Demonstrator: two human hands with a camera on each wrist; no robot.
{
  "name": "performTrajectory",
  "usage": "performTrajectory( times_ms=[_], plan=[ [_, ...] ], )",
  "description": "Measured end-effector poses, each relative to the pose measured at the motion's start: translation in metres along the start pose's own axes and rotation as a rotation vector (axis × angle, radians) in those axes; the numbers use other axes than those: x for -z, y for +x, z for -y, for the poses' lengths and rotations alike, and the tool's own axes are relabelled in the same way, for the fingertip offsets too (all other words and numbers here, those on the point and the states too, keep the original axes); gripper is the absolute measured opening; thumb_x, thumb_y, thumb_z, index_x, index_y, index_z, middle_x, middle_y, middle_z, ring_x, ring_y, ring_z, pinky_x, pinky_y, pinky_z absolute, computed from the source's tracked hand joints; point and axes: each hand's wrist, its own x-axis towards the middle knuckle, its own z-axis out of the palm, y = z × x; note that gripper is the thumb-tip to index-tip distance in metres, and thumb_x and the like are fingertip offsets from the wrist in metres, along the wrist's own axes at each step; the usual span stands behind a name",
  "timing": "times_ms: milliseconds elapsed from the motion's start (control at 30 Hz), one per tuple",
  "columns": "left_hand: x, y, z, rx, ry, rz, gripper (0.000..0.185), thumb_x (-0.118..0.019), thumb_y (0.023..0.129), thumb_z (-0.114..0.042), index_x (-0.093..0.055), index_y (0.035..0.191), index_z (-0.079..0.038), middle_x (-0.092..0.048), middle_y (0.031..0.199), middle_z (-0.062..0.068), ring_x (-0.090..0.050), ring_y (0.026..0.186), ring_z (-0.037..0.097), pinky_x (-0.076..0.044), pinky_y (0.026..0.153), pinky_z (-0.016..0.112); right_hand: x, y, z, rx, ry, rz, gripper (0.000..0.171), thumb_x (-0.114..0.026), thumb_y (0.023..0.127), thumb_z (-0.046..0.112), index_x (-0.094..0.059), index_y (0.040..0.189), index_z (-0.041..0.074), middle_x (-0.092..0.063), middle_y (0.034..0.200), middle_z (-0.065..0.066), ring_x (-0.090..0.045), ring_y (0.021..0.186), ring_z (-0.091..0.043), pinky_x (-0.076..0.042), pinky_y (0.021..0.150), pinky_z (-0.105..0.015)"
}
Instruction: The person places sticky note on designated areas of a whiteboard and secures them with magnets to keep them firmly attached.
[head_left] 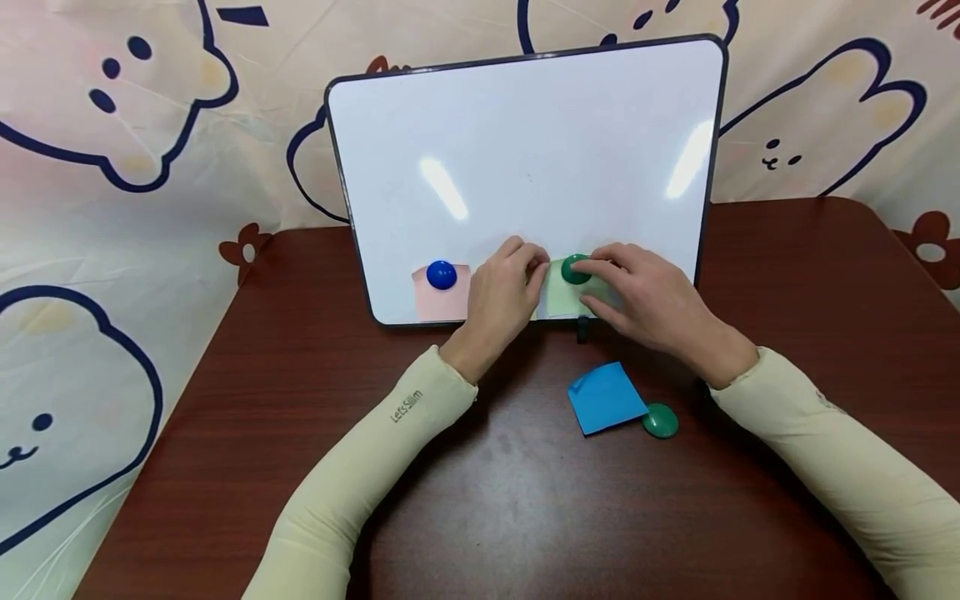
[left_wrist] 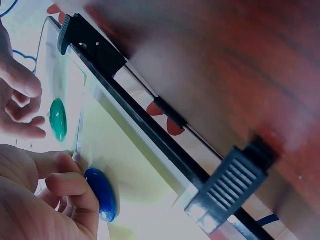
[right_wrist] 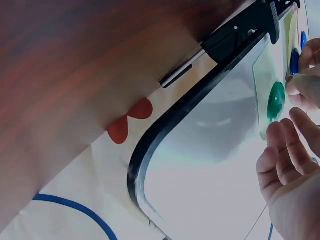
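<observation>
I see the green magnet point(head_left: 575, 268) on the lower part of the whiteboard point(head_left: 525, 142), sitting on top of a light green note point(head_left: 562, 293) which lies flat against the board surface. My right hand point(head_left: 645, 296) pinches this magnet with the thumb and the first fingers curled around its edge; in the right wrist view the same magnet point(right_wrist: 275, 100) shows as a green oval on the pale note, with the fingertips point(right_wrist: 280, 131) just beside it. My left hand point(head_left: 501, 292) is directly to the left of it, with the fingertips bent and pressing the left edge of the light green note against the board. I cannot tell if this hand grips anything more than the paper.

Further left on the board there is a pink note point(head_left: 441, 296) with a blue magnet point(head_left: 441, 274) in its upper middle. The left wrist view shows both magnets, the blue one point(left_wrist: 102, 194) close to the left fingers point(left_wrist: 70, 185) and the green one point(left_wrist: 58, 119) further away.

The whiteboard stands tilted on the dark brown table point(head_left: 487, 500). On the table, in front of the board and near my right forearm, lies a blue note point(head_left: 604, 397), and a second green magnet point(head_left: 660, 420) touches its right lower corner. Behind the board hangs a cloth with cartoon bears point(head_left: 112, 125).
</observation>
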Motion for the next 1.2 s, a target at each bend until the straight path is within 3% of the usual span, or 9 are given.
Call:
performTrajectory(
  times_ms=[133,267,333,500,667,900,1200],
  plan=[
    [-0.001,0.001,0.0,0.006,0.013,-0.003,0.013,-0.064,0.098,-0.02,-0.073,0.1,-0.01,-0.066,0.097,0.004,-0.066,0.084,0.016,-0.055,0.073,0.029,0.005,-0.011,-0.001,0.058,0.022,0.004,0.044,-0.078,0.086,0.027,-0.067,0.126,0.013,-0.065,0.118,-0.012,-0.063,0.103,-0.028,-0.056,0.085,-0.046],
    [-0.001,0.001,0.0,0.015,0.014,-0.005,0.013,-0.065,0.097,-0.021,-0.073,0.101,-0.011,-0.067,0.098,0.004,-0.066,0.085,0.016,-0.056,0.075,0.03,0.009,-0.024,-0.002,0.148,0.037,0.035,0.044,-0.059,0.097,0.047,-0.068,0.124,0.013,-0.066,0.115,-0.01,-0.062,0.1,-0.026,-0.055,0.084,-0.044],
    [-0.001,0.001,0.001,0.021,0.014,-0.003,0.014,-0.065,0.097,-0.021,-0.073,0.101,-0.011,-0.067,0.098,0.004,-0.066,0.086,0.016,-0.056,0.075,0.03,0.012,-0.032,-0.001,0.178,0.056,0.063,0.046,-0.056,0.098,0.05,-0.068,0.124,0.015,-0.067,0.115,-0.007,-0.062,0.1,-0.023,-0.055,0.084,-0.042],
    [-0.002,0.002,0.001,0.028,0.008,-0.006,0.014,-0.064,0.098,-0.021,-0.073,0.101,-0.01,-0.067,0.098,0.004,-0.066,0.085,0.016,-0.056,0.075,0.029,0.019,-0.049,0.003,0.207,0.095,0.165,0.045,-0.078,0.084,0.035,-0.068,0.126,0.02,-0.068,0.116,0.002,-0.062,0.101,-0.015,-0.055,0.083,-0.038],
    [-0.003,0.002,0.0,0.028,-0.002,-0.011,0.015,-0.064,0.098,-0.02,-0.073,0.101,-0.01,-0.067,0.098,0.004,-0.066,0.085,0.016,-0.056,0.075,0.029,0.025,-0.064,0.001,0.2,0.092,0.273,0.044,-0.08,0.082,0.033,-0.068,0.123,0.023,-0.067,0.116,0.005,-0.062,0.104,-0.014,-0.056,0.085,-0.039],
    [-0.001,-0.004,-0.001,0.043,-0.02,-0.003,0.015,-0.066,0.097,-0.022,-0.071,0.104,-0.011,-0.066,0.098,0.005,-0.065,0.083,0.017,-0.055,0.073,0.03,0.03,-0.079,0.001,0.144,0.108,0.396,0.039,-0.075,0.084,0.05,-0.067,0.115,0.028,-0.063,0.117,0.011,-0.058,0.104,-0.007,-0.055,0.085,-0.035],
    [0.003,-0.011,0.002,0.009,-0.065,0.003,0.02,-0.067,0.096,-0.028,-0.068,0.106,-0.011,-0.066,0.093,0.005,-0.062,0.075,0.016,-0.05,0.063,0.029,0.034,-0.085,-0.002,0.097,0.111,0.429,0.052,-0.073,0.079,0.064,-0.066,0.118,0.03,-0.06,0.116,0.018,-0.055,0.103,-0.002,-0.054,0.084,-0.032]
  ],
)
